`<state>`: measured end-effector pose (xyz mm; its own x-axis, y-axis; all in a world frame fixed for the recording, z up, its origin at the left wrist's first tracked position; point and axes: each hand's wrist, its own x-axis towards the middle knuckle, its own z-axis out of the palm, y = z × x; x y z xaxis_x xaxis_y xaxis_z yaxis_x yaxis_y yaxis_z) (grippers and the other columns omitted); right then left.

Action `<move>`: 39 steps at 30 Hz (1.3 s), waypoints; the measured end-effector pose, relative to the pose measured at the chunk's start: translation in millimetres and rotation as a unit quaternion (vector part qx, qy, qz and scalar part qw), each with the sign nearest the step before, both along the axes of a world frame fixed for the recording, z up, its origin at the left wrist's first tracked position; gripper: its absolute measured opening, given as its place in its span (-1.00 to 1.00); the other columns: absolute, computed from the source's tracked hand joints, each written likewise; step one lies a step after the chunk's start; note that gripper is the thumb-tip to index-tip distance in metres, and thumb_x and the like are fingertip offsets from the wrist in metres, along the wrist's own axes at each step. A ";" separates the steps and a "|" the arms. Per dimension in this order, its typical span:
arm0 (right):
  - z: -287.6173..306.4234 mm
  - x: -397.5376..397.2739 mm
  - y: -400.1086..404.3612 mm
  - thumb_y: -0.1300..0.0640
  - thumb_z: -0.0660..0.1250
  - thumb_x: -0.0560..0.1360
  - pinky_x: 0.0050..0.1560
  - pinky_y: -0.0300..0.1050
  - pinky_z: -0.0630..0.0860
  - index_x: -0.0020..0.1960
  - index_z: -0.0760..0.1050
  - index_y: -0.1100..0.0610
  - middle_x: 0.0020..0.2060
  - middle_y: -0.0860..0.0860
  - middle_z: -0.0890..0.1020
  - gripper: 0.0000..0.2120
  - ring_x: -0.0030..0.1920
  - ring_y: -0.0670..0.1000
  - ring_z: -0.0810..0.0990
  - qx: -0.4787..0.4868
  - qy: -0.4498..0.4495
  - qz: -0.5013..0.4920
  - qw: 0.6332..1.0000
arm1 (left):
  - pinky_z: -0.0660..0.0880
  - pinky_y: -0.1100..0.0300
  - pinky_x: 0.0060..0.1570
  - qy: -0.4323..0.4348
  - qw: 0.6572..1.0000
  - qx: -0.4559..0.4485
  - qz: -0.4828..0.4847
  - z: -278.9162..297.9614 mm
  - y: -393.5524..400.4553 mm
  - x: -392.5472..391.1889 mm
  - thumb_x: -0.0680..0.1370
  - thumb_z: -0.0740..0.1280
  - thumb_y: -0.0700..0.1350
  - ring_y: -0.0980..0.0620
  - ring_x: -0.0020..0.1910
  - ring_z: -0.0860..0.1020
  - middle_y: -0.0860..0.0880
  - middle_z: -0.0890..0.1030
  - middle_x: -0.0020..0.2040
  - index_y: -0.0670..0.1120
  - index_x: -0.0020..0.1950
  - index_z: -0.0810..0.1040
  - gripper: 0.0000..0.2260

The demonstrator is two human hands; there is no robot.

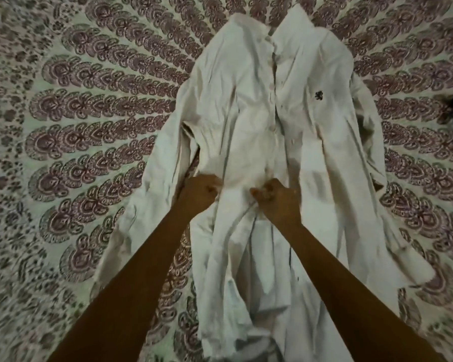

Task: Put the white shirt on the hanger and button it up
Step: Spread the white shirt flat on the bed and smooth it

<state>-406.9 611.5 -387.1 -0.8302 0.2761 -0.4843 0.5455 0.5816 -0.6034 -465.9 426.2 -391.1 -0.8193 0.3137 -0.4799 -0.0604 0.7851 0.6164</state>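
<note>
Surface: patterned bedspread (84, 121), maroon motifs on pale ground, filling the frame. Centre, lower: left hand (199, 190) and right hand (276, 198), both with fingers curled, pinching the fabric at the placket. White shirt (246, 121) lies front-up, collar toward upper frame, sleeves spread; dark chest emblem (317, 95) at right. Upper buttons (273, 128) fastened.

A white shirt (259, 113) with a small dark emblem (318, 95) lies on a maroon-patterned pale bedspread (76, 126).
</note>
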 end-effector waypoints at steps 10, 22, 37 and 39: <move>-10.4 45.8 -11.9 0.40 0.32 0.38 -0.23 -0.43 0.33 0.09 0.45 0.33 -0.04 0.15 0.58 -0.72 -0.07 0.05 0.53 -0.060 0.019 -0.081 0.995 | 0.47 -0.06 0.07 0.027 0.979 -0.108 0.170 -9.8 -38.4 78.6 0.43 0.43 -0.11 -0.22 0.17 0.49 -0.22 0.42 0.27 -0.20 0.27 0.36 -0.53; 5.1 63.5 37.7 0.22 0.37 0.36 0.15 0.04 0.42 0.04 0.58 0.13 0.23 0.15 0.48 -0.75 0.21 0.17 0.46 0.201 0.109 -0.024 0.973 | 0.58 0.07 -0.07 0.022 0.964 -0.158 0.212 23.5 -73.7 53.8 0.41 0.30 -0.23 -0.13 -0.08 0.63 -0.09 0.68 -0.09 -0.01 -0.26 0.55 -0.86; 24.7 -191.5 -90.9 0.34 0.19 0.43 0.04 -0.01 0.44 0.22 0.46 0.15 0.26 0.10 0.45 -0.62 0.16 0.16 0.50 0.164 0.202 0.140 0.955 | 0.41 0.12 0.15 -0.132 0.973 -0.156 0.106 -1.4 -141.5 -28.5 0.46 0.41 -0.03 -0.15 0.21 0.51 -0.22 0.53 0.25 -0.18 0.30 0.46 -0.54; 25.5 -224.1 -100.0 0.32 0.17 0.44 0.05 0.01 0.46 0.30 0.40 0.13 0.33 0.08 0.41 -0.56 0.19 0.15 0.50 0.161 0.183 0.148 0.959 | 0.45 0.08 0.09 -0.150 0.971 -0.092 0.162 5.4 -170.8 -44.9 0.49 0.37 -0.08 -0.14 0.06 0.56 -0.24 0.59 0.12 -0.21 0.22 0.53 -0.65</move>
<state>-631.0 511.5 -361.6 -0.9932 0.0892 -0.0750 0.1146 0.8660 -0.4868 -510.7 255.4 -385.6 -0.6759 -0.0517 -0.7352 -0.4781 0.7899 0.3841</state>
